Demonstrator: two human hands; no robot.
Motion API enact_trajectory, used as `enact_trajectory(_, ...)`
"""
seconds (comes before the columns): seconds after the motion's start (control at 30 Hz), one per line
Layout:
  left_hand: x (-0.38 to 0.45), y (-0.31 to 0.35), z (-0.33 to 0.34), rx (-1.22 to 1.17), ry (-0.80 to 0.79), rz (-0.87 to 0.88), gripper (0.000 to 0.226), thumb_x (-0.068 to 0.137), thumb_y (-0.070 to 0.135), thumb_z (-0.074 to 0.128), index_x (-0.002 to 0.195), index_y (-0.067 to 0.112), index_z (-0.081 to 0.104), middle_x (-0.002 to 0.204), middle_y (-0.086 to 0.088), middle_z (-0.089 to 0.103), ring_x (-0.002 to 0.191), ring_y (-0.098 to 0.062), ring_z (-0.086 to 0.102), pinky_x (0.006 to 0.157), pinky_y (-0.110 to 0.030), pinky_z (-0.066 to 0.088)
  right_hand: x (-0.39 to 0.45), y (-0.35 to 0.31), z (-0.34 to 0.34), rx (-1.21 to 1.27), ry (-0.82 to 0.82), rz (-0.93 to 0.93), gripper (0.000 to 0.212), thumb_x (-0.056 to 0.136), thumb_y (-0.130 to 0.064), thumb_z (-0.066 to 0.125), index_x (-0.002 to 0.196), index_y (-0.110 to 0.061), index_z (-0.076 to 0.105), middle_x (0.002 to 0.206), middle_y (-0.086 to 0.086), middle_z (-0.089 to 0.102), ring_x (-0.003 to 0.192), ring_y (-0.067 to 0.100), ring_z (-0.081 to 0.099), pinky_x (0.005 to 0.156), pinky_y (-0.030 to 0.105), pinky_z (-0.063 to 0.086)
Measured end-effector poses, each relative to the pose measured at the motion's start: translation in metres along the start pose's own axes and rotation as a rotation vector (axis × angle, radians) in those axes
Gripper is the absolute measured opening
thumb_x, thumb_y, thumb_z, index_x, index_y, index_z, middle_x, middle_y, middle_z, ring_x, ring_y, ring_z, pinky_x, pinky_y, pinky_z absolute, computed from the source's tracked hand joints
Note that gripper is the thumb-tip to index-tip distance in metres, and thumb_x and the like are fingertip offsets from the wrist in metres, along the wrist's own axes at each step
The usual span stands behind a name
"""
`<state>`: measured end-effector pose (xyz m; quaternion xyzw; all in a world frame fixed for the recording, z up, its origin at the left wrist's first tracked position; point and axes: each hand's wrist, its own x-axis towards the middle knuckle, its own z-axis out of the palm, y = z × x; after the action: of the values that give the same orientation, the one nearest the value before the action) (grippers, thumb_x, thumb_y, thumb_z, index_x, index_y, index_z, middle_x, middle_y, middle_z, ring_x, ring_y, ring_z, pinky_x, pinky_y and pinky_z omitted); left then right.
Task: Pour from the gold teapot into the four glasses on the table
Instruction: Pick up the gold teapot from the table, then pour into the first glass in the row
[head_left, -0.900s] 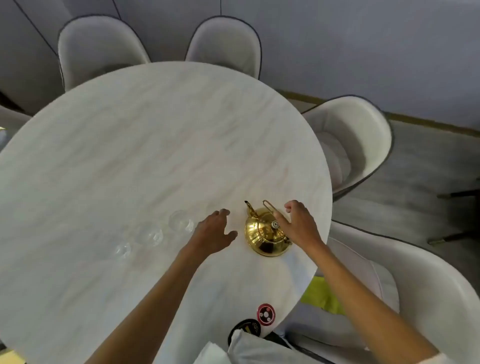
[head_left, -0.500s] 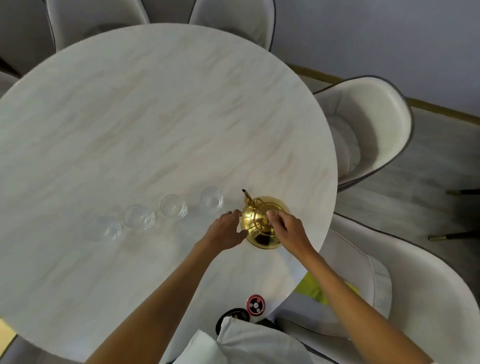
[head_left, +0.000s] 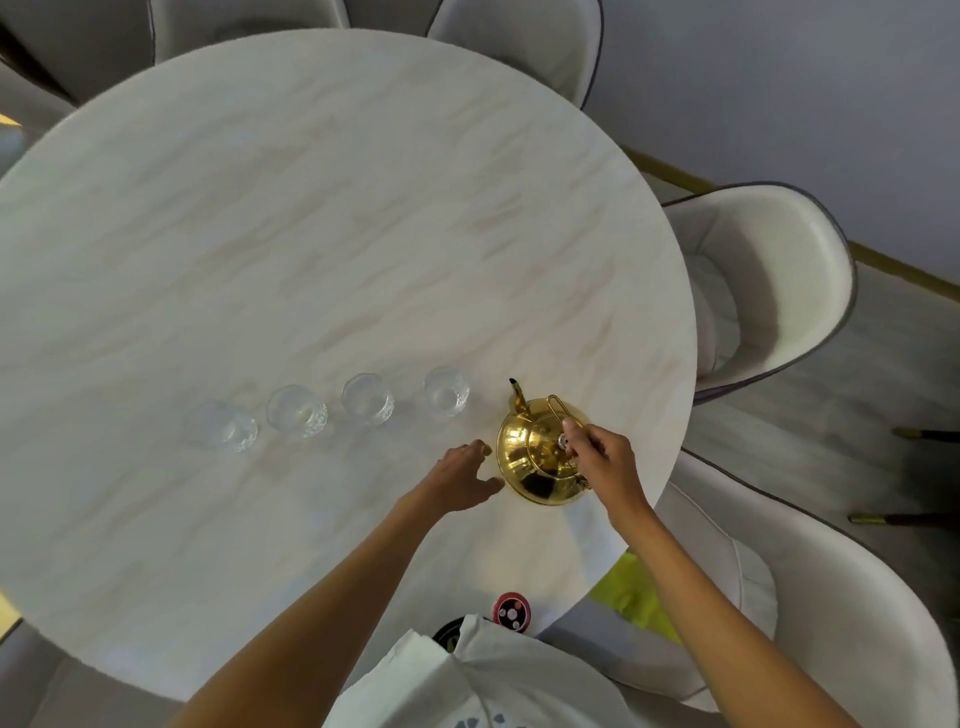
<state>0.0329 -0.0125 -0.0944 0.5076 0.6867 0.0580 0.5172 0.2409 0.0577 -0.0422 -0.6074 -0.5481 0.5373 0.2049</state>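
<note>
Right fingers (head_left: 574, 430) pinched on gold teapot (head_left: 540, 460) handle; left hand (head_left: 460, 478) spread, steadying body. Teapot grounded right of four glasses (head_left: 447, 391). Grasp step. Next: lift, tilt spout toward nearest.

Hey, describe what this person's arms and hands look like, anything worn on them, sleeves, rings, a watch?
Both forearms are bare down to the wrists. The left hand and right hand wear no gloves, and no watch, bracelet or ring is visible. A bit of white garment shows at the bottom edge, near the body.
</note>
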Motion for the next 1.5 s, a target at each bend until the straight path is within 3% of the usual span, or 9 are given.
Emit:
enact_trajectory(0.33, -0.006, -0.014, 0.004, -0.183, 0.026, 0.010, 0.101, 0.081, 0.046, 0.087, 0.159, 0.010, 0.033, 0.162, -0.012, 0.044, 0.146, -0.032, 0.047, 0.116, -0.042, 0.045, -0.014, -0.021, 0.016, -0.056, -0.028, -0.039, 0.039, 0.097, -0.039, 0.064, 0.069, -0.012, 0.069, 0.050, -0.012, 0.054, 0.049, 0.002, 0.046, 0.053, 0.024, 0.039)
enact_trajectory(0.47, -0.004, -0.014, 0.004, -0.248, 0.013, 0.049, 0.108, 0.076, 0.046, 0.091, 0.161, 0.016, 0.031, 0.161, -0.010, 0.043, 0.147, -0.030, 0.044, 0.117, -0.042, 0.042, -0.018, -0.034, 0.024, -0.082, -0.071, -0.035, 0.039, 0.100, -0.035, 0.061, 0.071, -0.009, 0.068, 0.047, -0.016, 0.052, 0.045, 0.001, 0.045, 0.050, 0.017, 0.036)
enact_trajectory(0.6, -0.003, -0.023, 0.002, -0.251, 0.012, 0.027, 0.118, 0.067, 0.053, 0.095, 0.161, 0.020, 0.032, 0.157, -0.006, 0.044, 0.142, -0.027, 0.045, 0.116, -0.039, 0.042, -0.020, -0.043, 0.035, -0.088, -0.098, -0.025, 0.040, 0.100, -0.034, 0.061, 0.074, -0.005, 0.069, 0.049, -0.014, 0.054, 0.046, 0.001, 0.046, 0.050, 0.018, 0.036)
enact_trajectory(0.7, -0.003, -0.029, 0.001, -0.252, 0.058, 0.036, 0.112, 0.066, 0.054, 0.095, 0.157, 0.019, 0.039, 0.149, -0.005, 0.050, 0.134, -0.024, 0.051, 0.105, -0.029, 0.043, -0.021, -0.049, 0.043, -0.104, -0.118, -0.029, 0.040, 0.100, -0.033, 0.060, 0.075, -0.003, 0.069, 0.048, -0.014, 0.053, 0.045, 0.001, 0.047, 0.050, 0.018, 0.036)
enact_trajectory(0.87, -0.004, -0.031, -0.001, -0.288, 0.090, 0.069, 0.095, 0.071, 0.056, 0.091, 0.147, 0.018, 0.050, 0.135, -0.006, 0.061, 0.114, -0.019, 0.060, 0.091, -0.025, 0.048, -0.018, -0.061, 0.057, -0.168, -0.127, -0.028, 0.039, 0.100, -0.036, 0.060, 0.074, -0.009, 0.071, 0.047, -0.016, 0.055, 0.045, -0.001, 0.050, 0.050, 0.017, 0.039)
enact_trajectory(1.2, -0.010, -0.030, -0.007, -0.388, 0.020, 0.077, 0.073, 0.077, 0.056, 0.087, 0.136, 0.022, 0.062, 0.128, -0.003, 0.071, 0.114, -0.018, 0.063, 0.097, -0.031, 0.051, -0.007, -0.077, 0.068, -0.180, -0.157, 0.027, 0.041, 0.097, -0.038, 0.060, 0.070, -0.008, 0.070, 0.055, 0.001, 0.059, 0.041, 0.008, 0.044, 0.045, 0.024, 0.037)
enact_trajectory(1.37, -0.013, -0.032, -0.007, -0.418, 0.016, 0.082, 0.071, 0.077, 0.059, 0.085, 0.133, 0.021, 0.065, 0.124, -0.004, 0.073, 0.115, -0.023, 0.068, 0.102, -0.041, 0.057, -0.003, -0.083, 0.073, -0.203, -0.173, 0.039, 0.042, 0.097, -0.037, 0.061, 0.078, -0.002, 0.073, 0.055, 0.002, 0.057, 0.042, 0.009, 0.044, 0.043, 0.023, 0.036)
enact_trajectory(1.5, -0.015, -0.032, -0.010, -0.473, -0.001, 0.092, 0.064, 0.082, 0.052, 0.085, 0.134, 0.021, 0.065, 0.125, -0.002, 0.074, 0.110, -0.018, 0.067, 0.102, -0.037, 0.056, 0.002, -0.088, 0.078, -0.208, -0.176, 0.069, 0.039, 0.096, -0.034, 0.062, 0.079, -0.001, 0.073, 0.054, 0.001, 0.057, 0.042, 0.010, 0.044, 0.043, 0.022, 0.037)
